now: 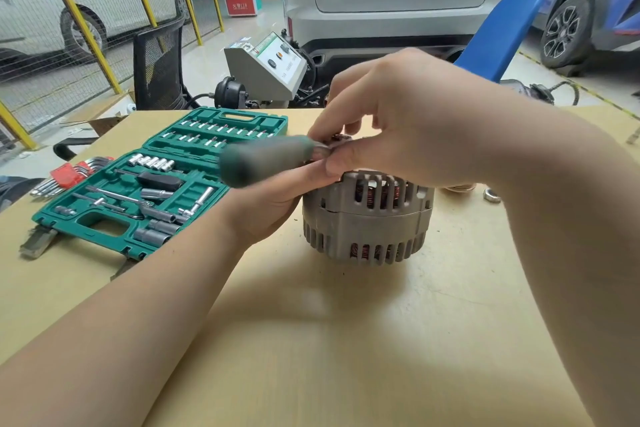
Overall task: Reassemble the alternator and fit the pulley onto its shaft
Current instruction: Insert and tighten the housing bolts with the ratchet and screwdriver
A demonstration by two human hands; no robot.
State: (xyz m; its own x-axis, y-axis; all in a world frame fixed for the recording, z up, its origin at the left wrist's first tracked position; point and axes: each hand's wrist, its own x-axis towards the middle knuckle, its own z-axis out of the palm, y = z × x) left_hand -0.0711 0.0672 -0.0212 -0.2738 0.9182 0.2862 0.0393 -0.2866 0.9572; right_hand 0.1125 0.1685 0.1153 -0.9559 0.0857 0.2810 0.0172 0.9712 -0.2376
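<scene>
Grey slotted metal alternator [367, 218] on tan table [346, 340], left hand [273, 204] gripping blurred green-handled driver [266, 159], right hand [408, 121] pinching its tip.

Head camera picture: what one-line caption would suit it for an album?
Two hands work a green-handled driver at the top of a grey alternator beside an open socket set.

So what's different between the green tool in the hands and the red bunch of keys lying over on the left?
The green-handled driver is a single tool, held above the alternator by the left hand and right hand. The red hex key set is a bundle of bent metal keys in a red holder, lying untouched on the table beside the socket case. The driver looks blurred; the keys look sharp. Both are hand tools.
</scene>
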